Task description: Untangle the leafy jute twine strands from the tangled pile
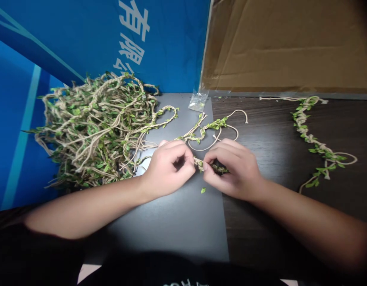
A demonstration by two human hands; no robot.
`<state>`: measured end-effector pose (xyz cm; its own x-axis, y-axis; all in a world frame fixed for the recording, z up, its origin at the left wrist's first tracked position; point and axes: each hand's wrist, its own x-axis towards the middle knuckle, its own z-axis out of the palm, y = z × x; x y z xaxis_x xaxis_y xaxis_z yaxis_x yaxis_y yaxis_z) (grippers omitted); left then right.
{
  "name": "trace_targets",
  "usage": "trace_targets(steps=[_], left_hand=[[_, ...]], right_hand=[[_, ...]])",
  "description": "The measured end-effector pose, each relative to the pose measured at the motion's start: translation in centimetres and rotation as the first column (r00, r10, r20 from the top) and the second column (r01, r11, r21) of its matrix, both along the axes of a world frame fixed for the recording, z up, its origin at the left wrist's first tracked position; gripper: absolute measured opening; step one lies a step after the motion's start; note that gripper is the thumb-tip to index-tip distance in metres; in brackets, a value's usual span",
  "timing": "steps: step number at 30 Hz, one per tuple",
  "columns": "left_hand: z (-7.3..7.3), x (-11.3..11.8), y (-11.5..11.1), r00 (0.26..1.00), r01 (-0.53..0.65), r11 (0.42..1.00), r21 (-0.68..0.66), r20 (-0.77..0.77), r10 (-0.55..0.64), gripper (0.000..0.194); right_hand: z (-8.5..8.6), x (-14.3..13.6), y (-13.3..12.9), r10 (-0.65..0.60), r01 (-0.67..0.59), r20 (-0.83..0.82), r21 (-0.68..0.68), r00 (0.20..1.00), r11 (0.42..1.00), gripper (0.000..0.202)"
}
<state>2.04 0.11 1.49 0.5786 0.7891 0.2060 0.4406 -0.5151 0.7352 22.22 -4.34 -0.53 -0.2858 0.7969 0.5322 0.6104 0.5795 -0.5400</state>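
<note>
1. The left hand (173, 169) pinches a braided cord (198, 163) with thumb and forefinger brought together at its left end, the fingers curled into a ring.
2. The right hand (233, 169) grips the same cord just to the right, thumb against bent forefinger; a short leafy length shows inside its curl.
3. The cord lies between the two hands, above a grey surface (177, 226) near its right edge.
4. Just beyond the hands, a leafy strand (216, 124) with thin loose ends lies across that edge; the fingers hide whether it joins the held cord.
5. A single green leaf (203, 190) lies on the near side of the hands.
6. At left, a large tangled pile (97, 127) of leafy cords stands beside a blue panel (177, 47).
7. On the far side, a small clear packet (198, 102) lies near a cardboard sheet (290, 51).
8. At far right, another leafy garland (312, 139) stretches over the dark wood tabletop (269, 127).
</note>
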Motion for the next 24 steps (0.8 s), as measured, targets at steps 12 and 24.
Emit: trace_targets(steps=[12,24], left_hand=[[0.0,0.1,0.1,0.999,0.024,0.997,-0.08,0.046,-0.02,0.017],[0.0,0.1,0.0,0.998,0.013,0.993,-0.117,0.063,-0.006,0.017]], right_hand=[[-0.3,0.1,0.1,0.043,-0.043,0.038,-0.006,0.998,0.999,0.007],[0.8,0.3,0.2,0.02,-0.04,-0.17,-0.114,0.985,0.993,0.011]])
